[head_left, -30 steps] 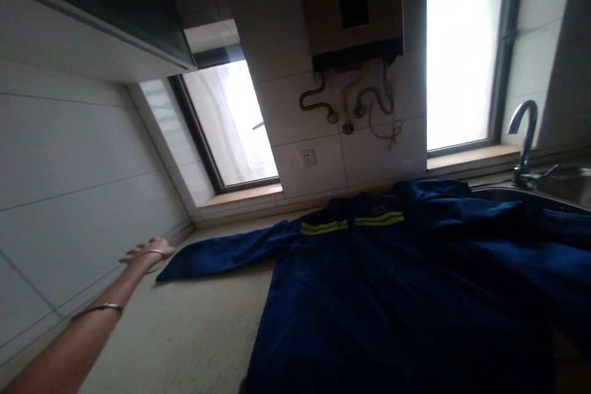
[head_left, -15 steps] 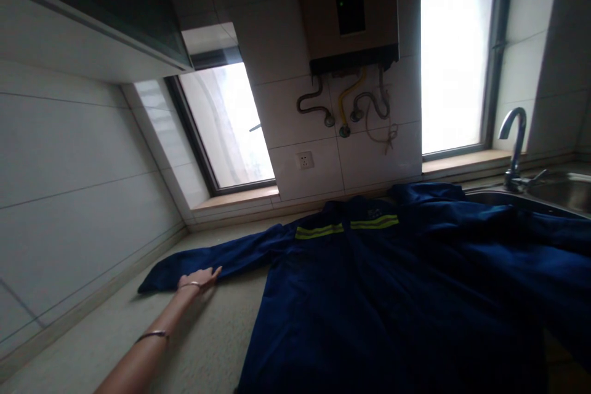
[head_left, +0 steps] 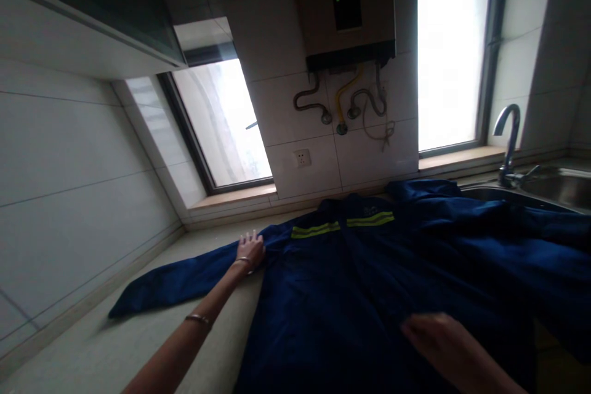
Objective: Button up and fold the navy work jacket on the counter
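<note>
The jacket [head_left: 318, 301] lies spread on the worktop [head_left: 106, 354], one sleeve [head_left: 173, 284] stretched left, the sink [head_left: 566, 188] at far right. The left hand [head_left: 250, 250] rests on that sleeve's upper end, fingers slightly spread. The blurred right hand [head_left: 431, 331] is above the jacket, fingers curled; whether they grip cloth, I cannot tell.

Pale countertop [head_left: 108, 354], blue jacket [head_left: 318, 295] spread across it

The jacket [head_left: 309, 308] is dark blue, its chest stripes [head_left: 315, 231] yellow-green and grey; the table [head_left: 152, 338] off-white, the tiles [head_left: 69, 141] dark-lined white, one pipe [head_left: 341, 98] yellow, the tap [head_left: 510, 141] silver, the heater [head_left: 318, 12] brown, its panel [head_left: 348, 12] black.
</note>
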Tool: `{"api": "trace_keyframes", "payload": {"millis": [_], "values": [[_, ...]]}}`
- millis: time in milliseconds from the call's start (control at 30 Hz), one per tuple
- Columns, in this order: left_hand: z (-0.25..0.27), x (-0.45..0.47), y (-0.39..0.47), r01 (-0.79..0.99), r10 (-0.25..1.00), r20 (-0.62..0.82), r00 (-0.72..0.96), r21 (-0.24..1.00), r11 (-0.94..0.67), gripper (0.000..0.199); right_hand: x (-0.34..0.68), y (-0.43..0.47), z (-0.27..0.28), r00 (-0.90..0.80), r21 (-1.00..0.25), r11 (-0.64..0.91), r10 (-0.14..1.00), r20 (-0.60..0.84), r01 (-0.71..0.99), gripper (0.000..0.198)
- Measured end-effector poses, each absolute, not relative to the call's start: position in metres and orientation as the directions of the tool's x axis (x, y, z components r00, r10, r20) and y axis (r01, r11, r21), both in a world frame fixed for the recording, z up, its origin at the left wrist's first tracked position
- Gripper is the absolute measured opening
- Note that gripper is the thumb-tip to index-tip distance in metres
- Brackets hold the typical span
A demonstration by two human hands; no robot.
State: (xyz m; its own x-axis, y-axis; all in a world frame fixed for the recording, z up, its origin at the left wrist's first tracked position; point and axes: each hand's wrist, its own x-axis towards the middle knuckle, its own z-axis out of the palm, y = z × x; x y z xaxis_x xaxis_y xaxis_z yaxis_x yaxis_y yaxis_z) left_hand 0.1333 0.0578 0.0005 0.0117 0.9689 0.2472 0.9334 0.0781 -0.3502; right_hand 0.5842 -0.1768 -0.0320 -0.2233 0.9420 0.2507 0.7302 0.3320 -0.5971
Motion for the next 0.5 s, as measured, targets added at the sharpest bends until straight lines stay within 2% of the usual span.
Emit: {"api": "trace_keyframes", "payload": {"millis": [100,200,267,367,500], "values": [[-0.014,0.200,0.063,0.930,0.916,0.268,0.299,-0.299,-0.215,0.046,0.582,-0.112,-0.012,-0.232,-0.501,0.383,0.912,0.338,0.776,0.033],[-0.037,0.252,0.061,0.908,0.893,0.198,0.404,-0.204,-0.366,0.051,0.575,-0.048,-0.007,-0.348,-0.408,0.448,0.889,0.298,0.795,0.046],[-0.054,0.272,0.059,0.911,0.909,0.102,0.404,-0.134,-0.390,0.056,0.567,-0.015,-0.014,-0.390,-0.350,0.454,0.889,0.239,0.820,0.050],[-0.073,0.283,0.059,0.932,0.932,-0.051,0.359,-0.026,-0.361,0.060,0.556,0.011,-0.035,-0.355,-0.249,0.388,0.920,0.166,0.888,0.050],[-0.080,0.282,0.061,0.943,0.940,-0.087,0.331,0.014,-0.331,0.060,0.552,0.011,-0.048,-0.326,-0.181,0.362,0.924,0.202,0.914,0.047]]}}
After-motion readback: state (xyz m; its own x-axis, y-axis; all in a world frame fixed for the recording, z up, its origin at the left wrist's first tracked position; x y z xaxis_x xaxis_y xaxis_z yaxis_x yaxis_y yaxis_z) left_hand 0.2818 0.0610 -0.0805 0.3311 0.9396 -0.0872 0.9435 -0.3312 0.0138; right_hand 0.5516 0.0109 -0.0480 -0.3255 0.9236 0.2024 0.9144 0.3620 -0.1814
